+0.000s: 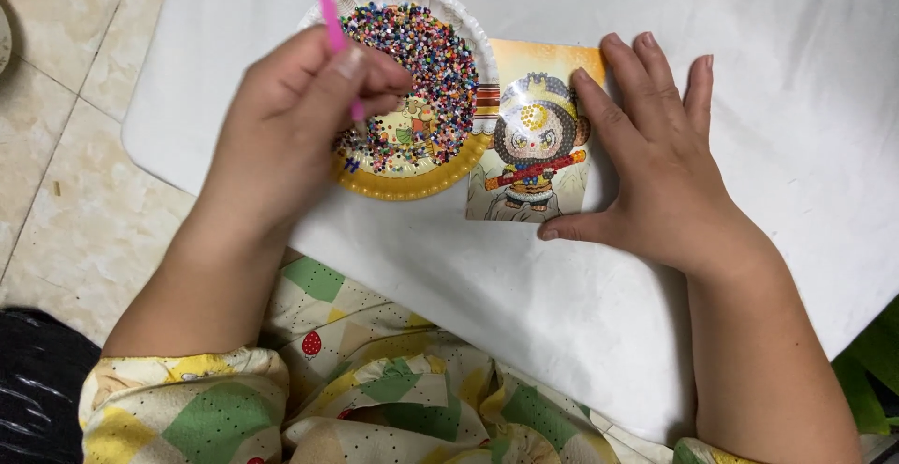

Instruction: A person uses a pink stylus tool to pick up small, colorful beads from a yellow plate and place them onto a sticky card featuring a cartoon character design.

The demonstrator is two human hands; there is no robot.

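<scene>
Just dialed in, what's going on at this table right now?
A person sits at a white table. The left hand grips a pink pen with its tip down among the multicoloured beads heaped in a paper plate. The right hand lies flat, fingers spread, pinning the right edge of a small cartoon picture card that is partly covered in beads, right beside the plate.
</scene>
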